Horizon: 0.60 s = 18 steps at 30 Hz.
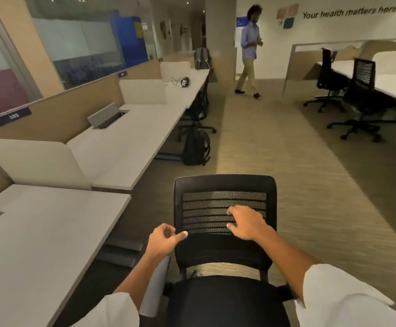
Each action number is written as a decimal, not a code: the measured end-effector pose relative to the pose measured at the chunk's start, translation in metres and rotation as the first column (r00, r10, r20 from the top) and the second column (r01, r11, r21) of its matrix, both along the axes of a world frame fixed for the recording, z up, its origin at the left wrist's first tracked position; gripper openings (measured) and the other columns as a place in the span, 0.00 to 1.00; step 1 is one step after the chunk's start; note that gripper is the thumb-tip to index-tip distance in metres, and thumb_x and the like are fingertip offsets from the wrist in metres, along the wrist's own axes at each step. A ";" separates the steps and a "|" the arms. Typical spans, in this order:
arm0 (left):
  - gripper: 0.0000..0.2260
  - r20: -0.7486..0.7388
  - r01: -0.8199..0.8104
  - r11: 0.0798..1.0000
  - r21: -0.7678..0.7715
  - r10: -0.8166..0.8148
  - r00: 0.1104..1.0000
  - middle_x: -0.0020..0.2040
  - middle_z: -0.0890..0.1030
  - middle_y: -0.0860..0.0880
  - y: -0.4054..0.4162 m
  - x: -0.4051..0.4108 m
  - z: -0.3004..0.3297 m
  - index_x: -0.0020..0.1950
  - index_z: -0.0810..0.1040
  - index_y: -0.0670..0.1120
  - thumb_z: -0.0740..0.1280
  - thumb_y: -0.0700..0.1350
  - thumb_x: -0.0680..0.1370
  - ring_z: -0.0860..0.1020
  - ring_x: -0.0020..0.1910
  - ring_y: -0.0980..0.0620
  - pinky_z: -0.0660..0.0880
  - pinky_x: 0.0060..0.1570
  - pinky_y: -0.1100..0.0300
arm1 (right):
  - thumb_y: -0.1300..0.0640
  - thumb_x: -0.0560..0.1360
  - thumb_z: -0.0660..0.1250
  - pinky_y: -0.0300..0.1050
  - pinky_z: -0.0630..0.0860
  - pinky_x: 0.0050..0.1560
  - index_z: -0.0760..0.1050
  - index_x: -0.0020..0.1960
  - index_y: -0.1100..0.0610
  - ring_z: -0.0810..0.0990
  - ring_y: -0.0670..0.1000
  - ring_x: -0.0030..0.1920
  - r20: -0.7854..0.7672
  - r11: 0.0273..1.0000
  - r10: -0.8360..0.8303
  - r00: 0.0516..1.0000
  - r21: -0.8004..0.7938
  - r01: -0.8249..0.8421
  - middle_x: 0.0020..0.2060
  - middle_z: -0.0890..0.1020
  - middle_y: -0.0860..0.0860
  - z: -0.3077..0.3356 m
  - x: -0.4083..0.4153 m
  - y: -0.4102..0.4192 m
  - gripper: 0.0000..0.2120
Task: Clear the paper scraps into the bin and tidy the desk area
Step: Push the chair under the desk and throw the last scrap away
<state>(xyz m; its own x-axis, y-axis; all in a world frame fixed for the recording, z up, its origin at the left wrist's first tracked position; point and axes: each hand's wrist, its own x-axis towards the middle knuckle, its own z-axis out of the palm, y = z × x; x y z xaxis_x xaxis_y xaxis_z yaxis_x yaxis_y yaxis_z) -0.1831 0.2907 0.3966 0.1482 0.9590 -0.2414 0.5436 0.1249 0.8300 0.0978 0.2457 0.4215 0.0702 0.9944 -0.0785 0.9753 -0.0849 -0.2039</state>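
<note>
Our right hand (245, 224) rests on the mesh back of the black chair (225, 208). Its fingers are bent a little and lie on the mesh, and they press on it more than they grab it. Our left hand (164, 239) is at the left edge of the chair back. Its fingers are loosely curled and its thumb points toward the chair, but we cannot tell if it really holds the edge. White sleeves cover both our arms.

The chair stands in the aisle, just to the right of the near counter (39, 232). Its back is toward us.

We see no paper scraps on the near counter or on the counters farther along on the left. We see no bin anywhere either. So we think the scraps part may be done, or the scraps are out of sight. What seems left is tidying, like pushing this chair in under the counter.

Farther off, a dark backpack (195, 147) stands on the floor by the next counter, a cable (182, 81) lies on a far counter, and a person (250, 50) walks past.
</note>
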 end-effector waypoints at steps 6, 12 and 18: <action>0.24 -0.011 -0.047 0.999 -0.023 0.047 0.999 0.52 0.80 0.48 -0.004 0.058 0.003 0.58 0.75 0.46 0.77 0.57 0.70 0.80 0.53 0.48 0.79 0.54 0.48 | 0.46 0.76 0.67 0.60 0.73 0.65 0.66 0.74 0.54 0.65 0.56 0.73 0.020 0.998 0.023 1.000 0.061 -0.024 0.73 0.67 0.53 0.009 0.082 0.040 0.29; 0.26 -0.025 -0.119 0.992 -0.050 0.118 0.993 0.55 0.79 0.49 0.000 0.058 -0.013 0.61 0.74 0.46 0.77 0.56 0.70 0.78 0.57 0.49 0.74 0.58 0.55 | 0.47 0.76 0.68 0.67 0.58 0.74 0.55 0.80 0.52 0.49 0.58 0.80 0.168 1.000 0.026 0.985 -0.021 -0.022 0.80 0.53 0.55 0.006 0.140 0.101 0.38; 0.21 -0.071 -0.192 0.980 -0.057 0.187 0.980 0.55 0.79 0.47 0.015 0.060 -0.023 0.61 0.75 0.45 0.75 0.52 0.73 0.79 0.54 0.49 0.80 0.51 0.50 | 0.42 0.74 0.70 0.70 0.55 0.74 0.43 0.81 0.48 0.50 0.60 0.79 0.191 0.972 0.025 0.981 -0.233 0.020 0.81 0.50 0.56 -0.021 0.174 0.131 0.47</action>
<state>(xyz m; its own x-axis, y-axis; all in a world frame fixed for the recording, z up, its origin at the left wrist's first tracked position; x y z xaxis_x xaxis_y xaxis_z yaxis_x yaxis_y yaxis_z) -0.1228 0.3058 0.3739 -0.0527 0.9506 -0.3060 0.5577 0.2822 0.7806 0.2721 0.3768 0.4008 0.1039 0.9503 -0.2936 0.9944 -0.1052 0.0115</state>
